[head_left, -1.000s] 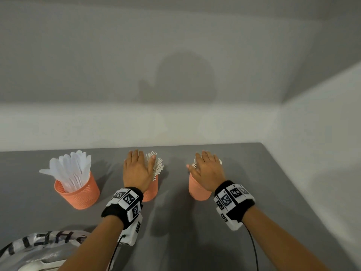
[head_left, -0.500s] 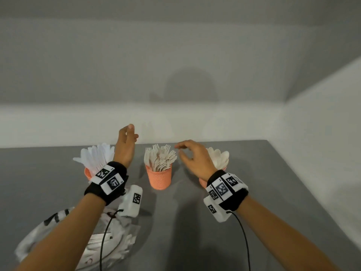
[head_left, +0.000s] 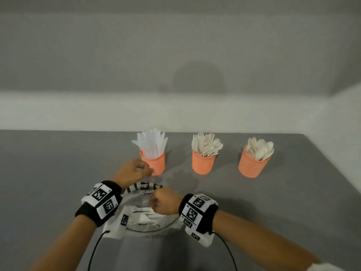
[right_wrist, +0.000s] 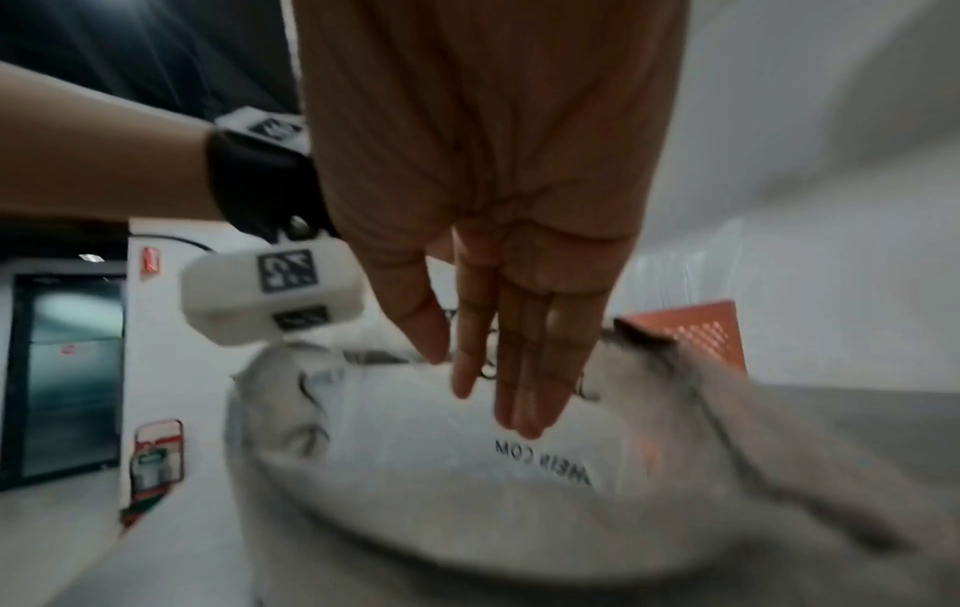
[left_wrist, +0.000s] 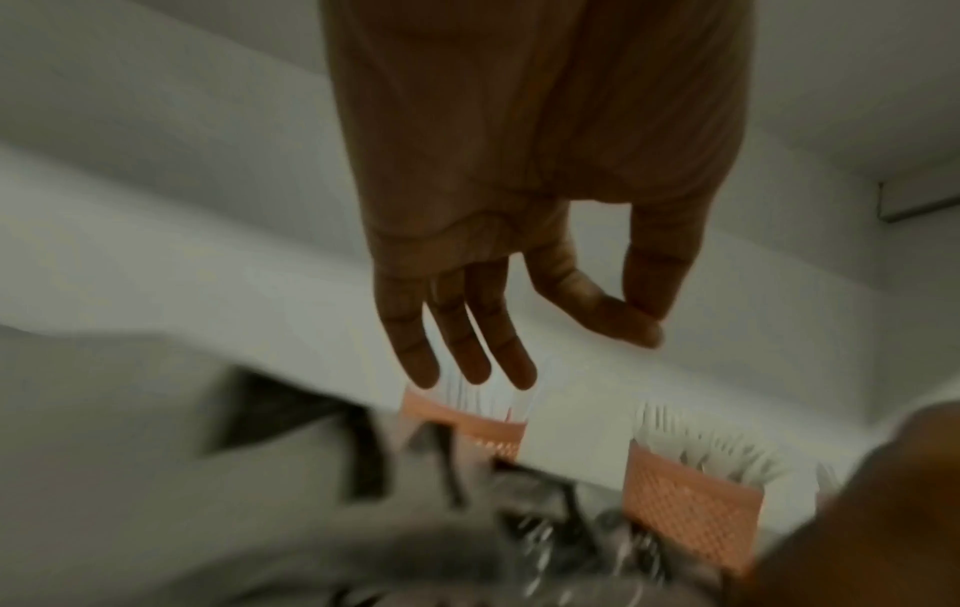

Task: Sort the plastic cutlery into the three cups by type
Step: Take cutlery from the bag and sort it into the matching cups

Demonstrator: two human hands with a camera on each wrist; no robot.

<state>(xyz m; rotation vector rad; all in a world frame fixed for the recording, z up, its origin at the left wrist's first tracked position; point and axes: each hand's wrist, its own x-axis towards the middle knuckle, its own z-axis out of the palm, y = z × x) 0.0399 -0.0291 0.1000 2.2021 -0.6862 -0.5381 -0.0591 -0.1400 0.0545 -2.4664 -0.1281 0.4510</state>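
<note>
Three orange cups stand in a row on the grey table: the knife cup [head_left: 154,165] on the left, the fork cup [head_left: 203,164] in the middle, the spoon cup [head_left: 252,167] on the right. In front of them lies a clear plastic bag [head_left: 168,224] with black lettering, its mouth held open. White cutlery [head_left: 144,218] lies inside. My left hand [head_left: 145,171] is at the bag's far rim beside the knife cup, thumb and index finger pinched together [left_wrist: 644,324]. My right hand [head_left: 156,202] is at the bag's right rim, its fingers [right_wrist: 524,402] pointing down with the thumb against them.
The grey table [head_left: 58,173] runs to a pale wall behind the cups, and its right edge lies beyond the spoon cup. Cables hang from both wristbands over the near table. The wrist views are blurred.
Both hands have drawn back from the cups toward me and gone from open to pinching at the bag. The bag now stands open between them.
</note>
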